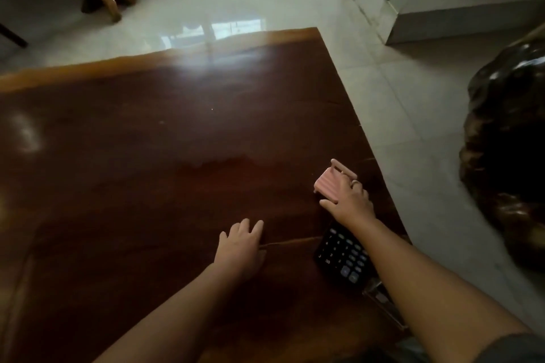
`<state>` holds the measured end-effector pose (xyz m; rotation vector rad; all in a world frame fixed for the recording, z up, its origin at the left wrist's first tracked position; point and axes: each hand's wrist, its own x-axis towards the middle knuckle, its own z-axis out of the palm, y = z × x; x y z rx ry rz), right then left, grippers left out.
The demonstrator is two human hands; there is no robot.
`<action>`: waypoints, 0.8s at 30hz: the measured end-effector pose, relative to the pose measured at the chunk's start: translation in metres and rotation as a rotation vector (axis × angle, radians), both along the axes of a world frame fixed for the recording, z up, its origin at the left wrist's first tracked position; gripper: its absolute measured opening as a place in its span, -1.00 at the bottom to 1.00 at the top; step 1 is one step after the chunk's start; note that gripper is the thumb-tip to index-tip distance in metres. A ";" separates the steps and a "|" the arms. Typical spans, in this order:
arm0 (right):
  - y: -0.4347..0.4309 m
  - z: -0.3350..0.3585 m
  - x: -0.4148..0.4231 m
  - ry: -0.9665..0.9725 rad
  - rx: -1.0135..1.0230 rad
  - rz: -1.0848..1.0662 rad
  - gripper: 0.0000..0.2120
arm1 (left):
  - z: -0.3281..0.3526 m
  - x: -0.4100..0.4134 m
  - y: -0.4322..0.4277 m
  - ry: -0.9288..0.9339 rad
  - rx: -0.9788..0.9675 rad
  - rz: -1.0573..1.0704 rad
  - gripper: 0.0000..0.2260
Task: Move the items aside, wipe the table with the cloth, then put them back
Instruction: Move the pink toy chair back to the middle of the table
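At the table's (177,132) right edge, the right hand (349,200) gripped what looked like a pink stand (327,184), calculator (343,256) just below; left hand (240,244) lay flat, empty.

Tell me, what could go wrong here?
1. The pink stand under the right hand sits close to the table edge; a nudge could send it onto the floor.
2. The calculator lies right under the right forearm, so the arm might knock it sideways.
3. The left hand rests on the glossy top and may leave smudges.
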<state>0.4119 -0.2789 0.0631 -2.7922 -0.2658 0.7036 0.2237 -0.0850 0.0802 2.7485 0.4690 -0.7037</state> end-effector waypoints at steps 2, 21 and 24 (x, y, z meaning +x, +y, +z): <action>0.002 -0.006 0.003 -0.011 0.027 -0.030 -0.12 | -0.010 -0.003 0.004 0.022 0.002 0.014 -0.35; 0.148 -0.017 -0.071 -0.166 0.243 0.199 -0.35 | -0.065 -0.135 0.119 0.093 0.037 0.330 -0.08; 0.204 -0.009 -0.103 -0.147 0.295 0.287 -0.35 | -0.074 -0.169 0.141 0.082 0.076 0.382 -0.05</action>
